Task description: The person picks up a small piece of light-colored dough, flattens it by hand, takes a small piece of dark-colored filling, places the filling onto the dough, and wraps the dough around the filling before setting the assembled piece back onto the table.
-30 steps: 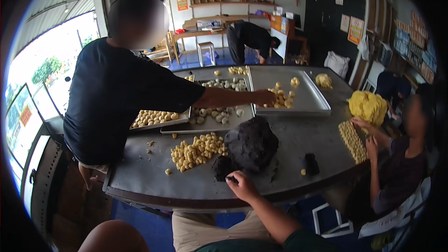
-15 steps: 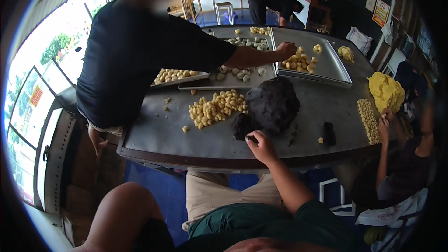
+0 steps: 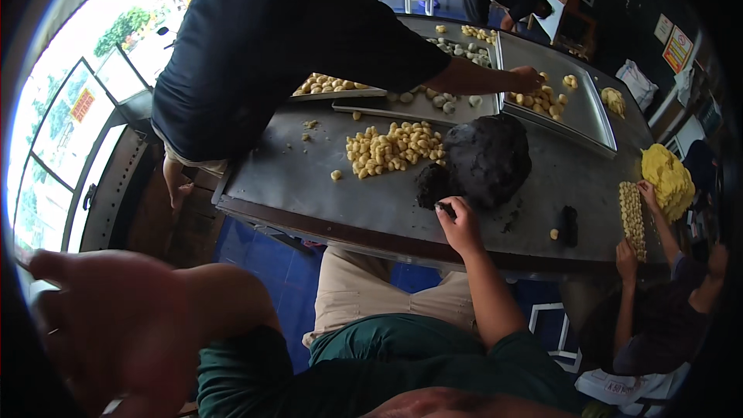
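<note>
My right hand (image 3: 458, 224) is at the near side of the metal table, its fingertips pinched on a small bit of dark paste (image 3: 444, 208). Just beyond it lies a small dark clump (image 3: 433, 185), touching a large, nearly black mound of paste (image 3: 489, 159). Left of the mound is a heap of small yellow dough pieces (image 3: 387, 149). My left hand (image 3: 124, 325) is raised close to the camera at the lower left, away from the table. It is blurred and its fingers fade into the dark rim, so their grip is unclear.
Across the table a person in black (image 3: 263, 54) reaches over metal trays (image 3: 596, 133) of dough balls. At right another person's hands (image 3: 628, 257) work beside rows of dough pieces (image 3: 631, 217) and a yellow dough mound (image 3: 667, 182). A dark roll (image 3: 569, 226) lies near the front edge.
My left hand has come up into view at the lower left. The view has shifted, so the table sits further right and higher. My right hand stays by the dark clump, fingers still pinched.
</note>
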Action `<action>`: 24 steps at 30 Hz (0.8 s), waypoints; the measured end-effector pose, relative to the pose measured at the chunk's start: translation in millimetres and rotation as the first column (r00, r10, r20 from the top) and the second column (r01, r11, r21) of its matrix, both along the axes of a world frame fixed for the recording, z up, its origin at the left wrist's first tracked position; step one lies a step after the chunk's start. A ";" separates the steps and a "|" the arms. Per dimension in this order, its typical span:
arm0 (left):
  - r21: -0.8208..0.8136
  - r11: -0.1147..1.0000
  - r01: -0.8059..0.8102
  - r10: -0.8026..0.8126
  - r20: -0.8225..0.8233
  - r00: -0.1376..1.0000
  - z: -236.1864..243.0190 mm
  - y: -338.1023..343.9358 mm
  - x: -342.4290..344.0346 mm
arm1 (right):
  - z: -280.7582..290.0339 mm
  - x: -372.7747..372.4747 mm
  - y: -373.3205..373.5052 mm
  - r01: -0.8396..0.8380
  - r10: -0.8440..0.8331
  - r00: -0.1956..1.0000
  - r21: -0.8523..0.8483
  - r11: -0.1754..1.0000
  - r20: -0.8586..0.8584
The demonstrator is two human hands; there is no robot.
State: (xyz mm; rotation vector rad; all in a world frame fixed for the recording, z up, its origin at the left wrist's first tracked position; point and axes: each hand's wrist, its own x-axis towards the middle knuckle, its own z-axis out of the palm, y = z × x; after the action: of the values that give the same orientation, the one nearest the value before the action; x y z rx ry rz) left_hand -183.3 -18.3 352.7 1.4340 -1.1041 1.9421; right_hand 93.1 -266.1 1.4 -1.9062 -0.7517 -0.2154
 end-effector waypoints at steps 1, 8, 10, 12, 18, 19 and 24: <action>-0.113 0.993 -0.036 0.046 0.086 0.995 -22.5 -2.5 15.1 | -0.1 -0.2 0.5 -0.016 0.016 1.000 0.009 1.000 0.004; 0.188 0.841 -0.507 0.268 -0.959 0.090 -268.4 30.7 161.4 | 0.5 -2.0 -0.2 -0.037 0.037 0.999 -0.015 0.999 -0.024; 0.230 0.806 -0.546 0.251 -0.967 -0.036 -315.1 45.7 178.4 | 1.4 2.3 -2.9 0.004 -0.005 1.000 -0.017 1.000 -0.008; 0.429 0.712 -0.556 0.474 -0.878 -0.070 -335.6 58.3 194.1 | -10.4 2.9 0.8 -0.007 0.008 1.000 -0.012 1.000 0.028; 0.621 0.740 -0.257 0.496 -0.763 -0.415 -323.2 59.0 225.6 | -12.2 11.3 -8.7 0.019 -0.020 1.000 0.059 0.998 0.014; 0.780 0.553 -0.292 0.707 -0.625 -0.332 -335.7 69.7 221.7 | -10.6 11.5 -4.6 -0.012 0.009 0.999 0.074 0.997 0.031; 0.551 0.590 -0.591 0.537 -0.814 -0.222 -371.1 98.0 199.5 | -14.2 14.1 -4.1 -0.008 0.006 0.999 0.041 0.999 0.045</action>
State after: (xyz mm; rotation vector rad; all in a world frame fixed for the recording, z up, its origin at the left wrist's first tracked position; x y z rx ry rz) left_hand 16.1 79.8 -18.4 2.8328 0.4567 0.6680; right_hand 107.2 -270.2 -12.7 -1.8646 -0.7785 -0.2682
